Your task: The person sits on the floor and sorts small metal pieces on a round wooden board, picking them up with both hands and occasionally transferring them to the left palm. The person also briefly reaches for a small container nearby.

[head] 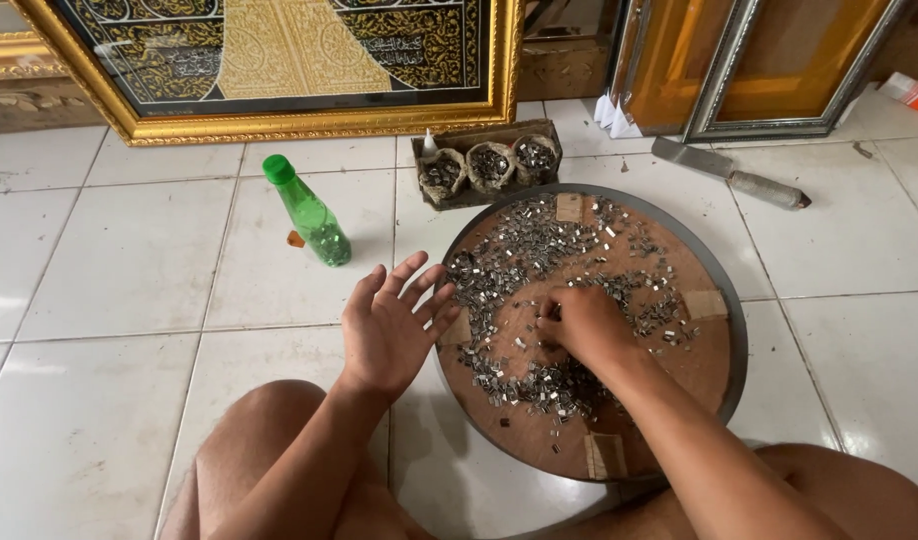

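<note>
A round wooden board (679, 345) with a dark metal rim lies on the tiled floor in front of me, strewn with several small silvery metal clips (524, 250). My right hand (584, 325) rests on the board's middle, fingers curled down among the clips; whether it holds any is hidden. My left hand (389, 325) hovers open, palm up, just left of the board's rim, with nothing in it.
A green plastic bottle (309, 215) stands to the left. A small box with three cups of metal bits (489, 165) sits behind the board. Gold-framed picture (279, 60) and other frames (769, 70) lean at the back; a metal tool (729, 175) lies right. My bare knees are below.
</note>
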